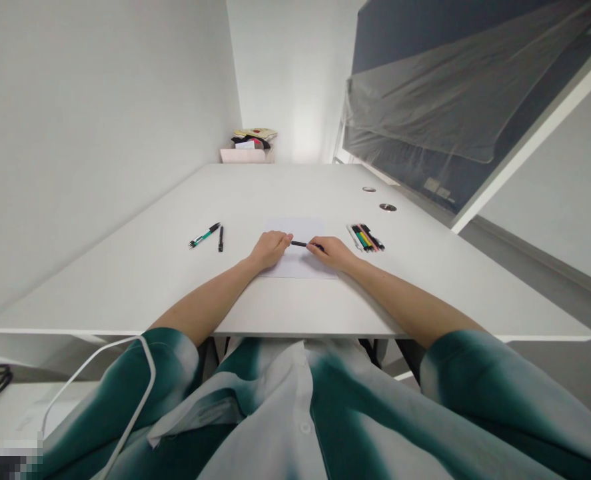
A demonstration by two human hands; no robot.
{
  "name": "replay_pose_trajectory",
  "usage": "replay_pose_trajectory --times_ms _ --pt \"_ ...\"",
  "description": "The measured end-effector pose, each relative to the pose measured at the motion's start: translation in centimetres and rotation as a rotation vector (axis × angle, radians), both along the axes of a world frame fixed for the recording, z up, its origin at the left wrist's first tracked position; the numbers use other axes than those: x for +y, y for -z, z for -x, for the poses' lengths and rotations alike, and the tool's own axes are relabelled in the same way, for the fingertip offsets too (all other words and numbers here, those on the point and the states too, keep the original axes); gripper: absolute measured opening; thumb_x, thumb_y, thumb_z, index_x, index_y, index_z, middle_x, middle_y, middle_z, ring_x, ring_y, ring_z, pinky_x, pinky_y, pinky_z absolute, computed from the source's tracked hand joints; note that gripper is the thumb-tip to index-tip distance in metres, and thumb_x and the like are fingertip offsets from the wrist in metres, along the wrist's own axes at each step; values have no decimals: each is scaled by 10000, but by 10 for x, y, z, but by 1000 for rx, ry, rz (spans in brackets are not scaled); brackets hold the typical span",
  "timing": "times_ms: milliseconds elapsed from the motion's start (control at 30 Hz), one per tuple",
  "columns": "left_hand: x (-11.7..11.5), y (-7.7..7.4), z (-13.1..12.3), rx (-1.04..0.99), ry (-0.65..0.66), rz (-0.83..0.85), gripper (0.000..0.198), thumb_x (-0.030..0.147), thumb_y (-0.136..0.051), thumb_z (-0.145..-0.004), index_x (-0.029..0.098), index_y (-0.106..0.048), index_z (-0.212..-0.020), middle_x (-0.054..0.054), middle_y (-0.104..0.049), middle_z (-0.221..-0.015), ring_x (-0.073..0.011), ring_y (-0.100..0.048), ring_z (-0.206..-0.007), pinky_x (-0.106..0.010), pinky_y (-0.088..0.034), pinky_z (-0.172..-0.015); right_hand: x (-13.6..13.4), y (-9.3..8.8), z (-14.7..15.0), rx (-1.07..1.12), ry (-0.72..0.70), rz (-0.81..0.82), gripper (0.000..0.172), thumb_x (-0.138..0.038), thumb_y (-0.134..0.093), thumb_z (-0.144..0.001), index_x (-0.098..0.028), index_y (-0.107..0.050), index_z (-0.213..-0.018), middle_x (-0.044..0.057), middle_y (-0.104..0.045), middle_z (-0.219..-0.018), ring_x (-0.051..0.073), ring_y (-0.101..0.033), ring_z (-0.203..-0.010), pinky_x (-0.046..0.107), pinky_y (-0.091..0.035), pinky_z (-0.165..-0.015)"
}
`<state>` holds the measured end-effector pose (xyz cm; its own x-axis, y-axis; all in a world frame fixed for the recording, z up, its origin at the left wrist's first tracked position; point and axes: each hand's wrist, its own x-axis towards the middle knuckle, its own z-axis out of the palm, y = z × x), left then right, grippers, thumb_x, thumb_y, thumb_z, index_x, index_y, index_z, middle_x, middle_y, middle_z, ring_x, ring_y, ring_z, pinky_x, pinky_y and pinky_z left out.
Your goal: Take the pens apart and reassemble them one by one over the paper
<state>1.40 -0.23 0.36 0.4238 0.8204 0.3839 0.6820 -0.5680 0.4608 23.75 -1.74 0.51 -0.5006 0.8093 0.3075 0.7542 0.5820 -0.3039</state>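
A black pen (299, 244) lies level between my two hands, over a sheet of white paper (300, 268). My right hand (331, 253) is closed around the pen's right part, and a bit of its dark end shows past the fingers. At the pen's left end, my left hand (272, 249) is closed, with the thumb and fingertips pinched at that end; what lies inside the fingers is hidden. Both hands rest low on the paper, one at each side of it.
Left on the white table (295, 310) are a green-and-black pen (204, 235) and a short black pen-like piece (220, 239). Several pens (366, 237) lie side by side at right. Beyond are two round metal grommets (388, 207) and a box (242, 155) holding cloth-like items.
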Motion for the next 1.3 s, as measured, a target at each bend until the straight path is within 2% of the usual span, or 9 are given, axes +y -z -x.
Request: replay_pose_trajectory --times_ms 67,133,333,500,567,700,900,1200,1300 --pt "-2 -1 2 -61 33 9 232 324 -442 -936 185 -627 -916 -49 -650 -839 -196 -585 -809 -336 -439 -791 0 0 -1 4 6 -1 336 -349 -436 -973 -157 -711 -1001 97 -731 -868 188 -614 -749 267 -358 -677" --pt "-4 -1 2 -108 66 19 203 285 -511 -886 180 -614 -1026 -45 -661 -915 -177 -583 -817 -303 -449 -763 0 0 -2 6 12 0 333 -351 -441 -972 -157 -711 -999 95 -730 -870 187 -614 -753 265 -355 -676" --pt "0 1 1 -63 83 10 171 283 -502 -877 172 -626 -917 -51 -659 -893 -178 -580 -815 -302 -465 -773 2 2 -4 -15 21 2 333 -355 -441 -977 -158 -709 -997 87 -730 -862 179 -609 -750 256 -352 -672" --pt "3 1 2 8 43 58 372 361 -361 -953 171 -639 -793 -53 -655 -810 -194 -592 -812 -332 -464 -813 1 1 -2 -30 9 -1 341 -349 -433 -978 -148 -707 -1008 92 -731 -881 179 -608 -756 258 -360 -683" --pt "2 1 2 -23 47 100 381 373 -357 -958 168 -661 -855 -46 -669 -817 -189 -605 -806 -324 -470 -800 1 0 -2 -34 12 4 342 -350 -433 -978 -148 -708 -1010 95 -730 -883 181 -612 -761 258 -360 -682" --pt "1 2 2 -108 80 119 303 331 -542 -869 168 -666 -1092 -35 -708 -898 -172 -626 -822 -296 -488 -789 2 0 -3 -35 15 6 334 -346 -433 -979 -155 -706 -1004 90 -727 -870 181 -614 -764 256 -355 -680" --pt "5 -1 3 -119 95 92 295 287 -560 -854 150 -742 -1042 -76 -740 -979 -176 -653 -858 -296 -502 -837 3 0 -6 -22 18 0 329 -344 -435 -974 -151 -702 -990 91 -722 -857 180 -603 -750 256 -352 -668" --pt "6 -2 5 -153 67 123 254 287 -625 -814 164 -769 -982 -66 -754 -931 -171 -667 -823 -287 -519 -814 6 2 -8 49 -43 -25 284 -307 -476 -925 -140 -706 -924 93 -714 -851 176 -589 -734 260 -373 -681" --pt "7 -1 4 -141 62 104 234 272 -609 -819 171 -772 -954 -60 -755 -930 -170 -666 -831 -285 -516 -816 5 2 -8 55 -36 -27 288 -310 -479 -918 -148 -712 -968 83 -720 -851 172 -590 -726 258 -382 -677"
